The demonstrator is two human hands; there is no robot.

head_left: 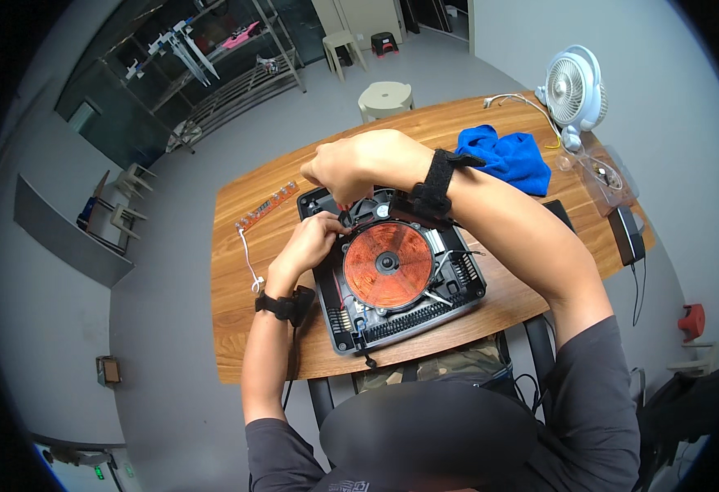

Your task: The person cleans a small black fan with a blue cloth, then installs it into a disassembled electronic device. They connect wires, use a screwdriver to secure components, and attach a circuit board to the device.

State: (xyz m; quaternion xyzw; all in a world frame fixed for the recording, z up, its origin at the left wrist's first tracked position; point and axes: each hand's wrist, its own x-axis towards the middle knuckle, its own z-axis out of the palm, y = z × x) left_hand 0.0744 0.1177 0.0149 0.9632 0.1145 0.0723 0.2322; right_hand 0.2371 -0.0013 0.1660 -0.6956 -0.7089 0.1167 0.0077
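An opened induction cooker (413, 326) lies on the table, its round copper coil (388, 266) exposed inside a black casing. Above the casing's far left part, my right hand (364, 162) is closed in a fist around what looks like a screwdriver (343, 207). Only a short red part of it shows below the fist, pointing down; the rest is hidden. My left hand (314, 239) reaches over the casing's left edge. Its fingertips are pinched together just beside the coil and below the screwdriver, and what they hold cannot be made out.
An orange circuit strip (268, 205) with a white cable lies left of the cooker. At the far right are a blue cloth (503, 160), a white fan (573, 92) and a clear box (605, 174). A black device (625, 234) sits at the right edge. Beyond the table stands a stool (386, 97).
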